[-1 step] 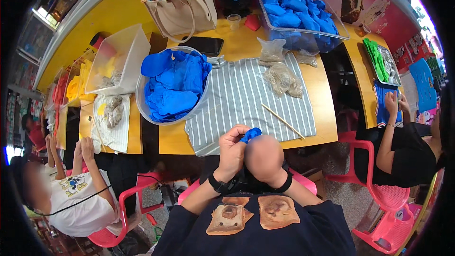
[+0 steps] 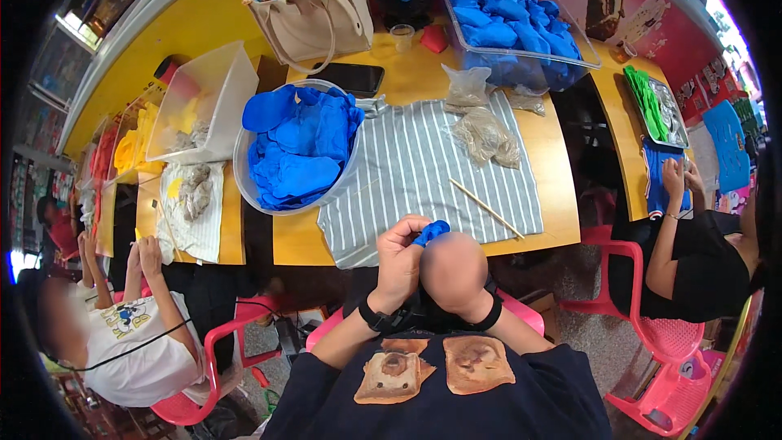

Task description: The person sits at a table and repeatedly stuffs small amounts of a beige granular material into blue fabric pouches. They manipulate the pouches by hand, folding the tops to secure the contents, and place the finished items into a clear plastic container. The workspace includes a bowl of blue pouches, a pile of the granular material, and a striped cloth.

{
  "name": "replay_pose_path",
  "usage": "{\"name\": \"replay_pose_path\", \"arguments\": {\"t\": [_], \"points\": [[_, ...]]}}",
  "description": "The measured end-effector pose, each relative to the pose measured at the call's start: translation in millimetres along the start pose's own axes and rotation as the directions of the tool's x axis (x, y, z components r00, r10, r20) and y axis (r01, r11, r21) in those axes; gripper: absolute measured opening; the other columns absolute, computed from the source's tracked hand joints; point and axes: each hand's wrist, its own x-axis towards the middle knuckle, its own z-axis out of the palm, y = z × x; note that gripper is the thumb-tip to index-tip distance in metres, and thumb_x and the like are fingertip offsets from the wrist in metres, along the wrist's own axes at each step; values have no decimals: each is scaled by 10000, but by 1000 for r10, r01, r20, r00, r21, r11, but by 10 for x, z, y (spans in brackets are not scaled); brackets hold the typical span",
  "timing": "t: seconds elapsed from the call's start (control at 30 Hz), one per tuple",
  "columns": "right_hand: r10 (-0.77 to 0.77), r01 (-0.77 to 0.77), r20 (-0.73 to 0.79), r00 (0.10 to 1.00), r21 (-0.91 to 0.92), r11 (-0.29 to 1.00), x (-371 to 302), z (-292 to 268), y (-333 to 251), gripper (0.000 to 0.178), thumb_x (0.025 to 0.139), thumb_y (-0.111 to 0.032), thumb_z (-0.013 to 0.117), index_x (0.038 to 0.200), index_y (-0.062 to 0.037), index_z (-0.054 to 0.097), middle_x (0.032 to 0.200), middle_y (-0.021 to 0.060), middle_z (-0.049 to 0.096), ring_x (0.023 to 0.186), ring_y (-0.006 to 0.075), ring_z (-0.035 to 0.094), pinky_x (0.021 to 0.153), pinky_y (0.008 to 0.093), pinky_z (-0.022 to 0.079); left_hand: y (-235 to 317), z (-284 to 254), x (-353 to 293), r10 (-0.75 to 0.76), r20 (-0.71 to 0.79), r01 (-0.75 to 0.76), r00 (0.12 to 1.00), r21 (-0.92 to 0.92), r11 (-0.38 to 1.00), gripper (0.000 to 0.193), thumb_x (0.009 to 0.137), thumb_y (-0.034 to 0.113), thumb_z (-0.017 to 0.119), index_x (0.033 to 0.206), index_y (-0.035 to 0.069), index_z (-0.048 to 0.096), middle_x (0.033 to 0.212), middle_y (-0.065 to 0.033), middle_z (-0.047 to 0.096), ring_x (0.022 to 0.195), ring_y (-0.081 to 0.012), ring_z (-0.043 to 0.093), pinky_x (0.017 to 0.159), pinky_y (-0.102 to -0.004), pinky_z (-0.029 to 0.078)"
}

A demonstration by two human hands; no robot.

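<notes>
Just beyond the table's near edge, my left hand [image 2: 397,259] pinches a small bunched blue fabric piece [image 2: 432,231] between thumb and fingers. Beside it, touching or nearly so, is my right hand [image 2: 456,277]; a blur covers its fingers, so its grip is hidden. In front of my hands lies a grey-and-white striped cloth [image 2: 407,171]. A thin wooden stick [image 2: 487,208] rests on the cloth's right part, with clear bags of brownish grains [image 2: 486,137] behind it. To the left stands a round clear tub [image 2: 241,183] heaped with flat blue pieces [image 2: 301,143].
A clear bin [image 2: 521,59] of plump blue pieces stands at the back right. Behind the tub are a dark phone [image 2: 346,79] and a beige tote bag [image 2: 314,12]. People work at tables on both sides, near pink chairs [image 2: 652,318]. A white bin [image 2: 204,106] stands left.
</notes>
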Motion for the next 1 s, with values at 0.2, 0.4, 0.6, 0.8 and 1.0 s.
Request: {"name": "replay_pose_path", "arguments": {"t": [0.2,0.4,0.6,0.8,1.0], "points": [[-107,101,106,989,63,993,82,-42,55,212,684,0,629,873,-41,544,683,57,505,571,220,487,507,352,330,-22,-72,-20,-70,9,70,998,-11,997,185,765,-110,517,892,-29,624,963,-68,613,893,-121,580,808,-247,462],[-10,14,101,995,-40,999,90,-85,60,203,676,7,625,855,-44,545,701,61,539,575,216,496,523,355,332,-46,-89,12,-47,65,43,997,59,997,235,759,-135,508,938,-36,624,1028,-68,554,923,-121,563,842,-242,448],[80,-79,51,995,-21,997,126,-107,107,207,678,53,601,858,-41,557,749,75,591,594,239,519,538,365,347,48,-29,-48,42,45,-49,998,159,986,180,782,-120,566,912,-32,652,1078,-69,503,964,-118,530,845,-239,449],[159,-172,70,985,281,944,213,-158,211,243,663,96,595,850,-57,567,703,61,588,578,236,518,544,362,358,295,-85,18,-211,410,200,887,69,977,83,781,15,700,860,-8,688,1284,-74,438,1095,-125,478,917,-265,383],[100,-170,237,966,300,939,284,-253,197,195,731,114,585,841,-46,602,734,66,621,645,223,585,559,322,400,380,-124,10,-255,529,226,810,120,967,114,734,22,745,839,4,703,1284,-55,473,1163,-146,470,996,-287,343]]}}
